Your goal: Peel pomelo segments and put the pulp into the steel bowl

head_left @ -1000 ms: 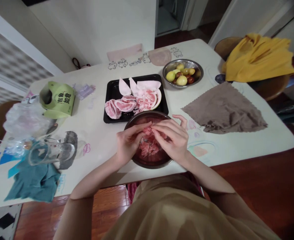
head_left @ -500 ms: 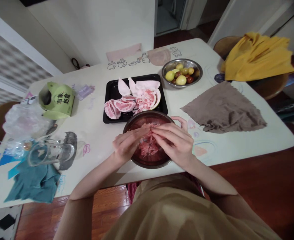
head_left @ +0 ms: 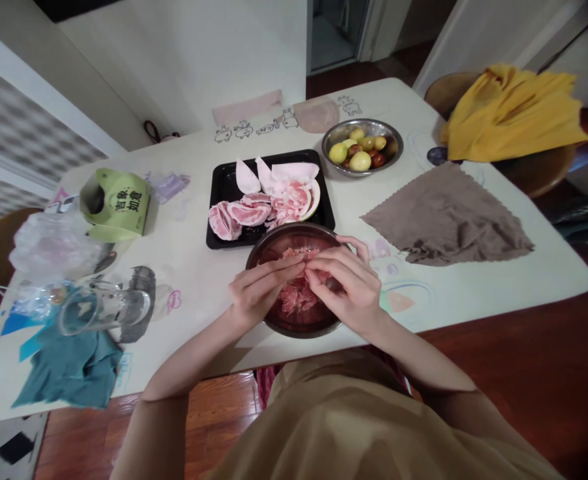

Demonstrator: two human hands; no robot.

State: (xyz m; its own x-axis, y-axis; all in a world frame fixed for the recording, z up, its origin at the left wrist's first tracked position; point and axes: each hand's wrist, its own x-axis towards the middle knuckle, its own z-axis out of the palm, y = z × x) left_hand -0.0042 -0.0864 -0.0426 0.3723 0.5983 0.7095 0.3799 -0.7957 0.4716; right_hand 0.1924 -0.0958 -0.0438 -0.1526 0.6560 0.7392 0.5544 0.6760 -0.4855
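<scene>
My left hand (head_left: 261, 287) and my right hand (head_left: 351, 287) meet over a metal bowl (head_left: 258, 252) at the table's near edge. Their fingertips are pinched together around a small piece of pomelo flesh, mostly hidden by the fingers. Torn pink pomelo pulp (head_left: 298, 298) lies in the bowl below. Just beyond the bowl is a black tray (head_left: 217, 183). On it rest peeled pomelo segments (head_left: 249, 212), pale pieces of membrane or pith (head_left: 294, 171) and a piece of rind heaped with pink scraps (head_left: 294, 200).
A steel bowl of small green and brown fruit (head_left: 360, 161) stands behind the tray. To the right lies a brown cloth (head_left: 449, 217). At left are a green paper box (head_left: 124, 203), a clear plastic bag (head_left: 54, 243), a glass pitcher lying sideways (head_left: 104, 310) and a teal cloth (head_left: 74, 367).
Both hands stay over the bowl, with small shifts of the fingers. The right thumb and forefinger have bent into a rounder pinch. The view has shifted slightly.
</scene>
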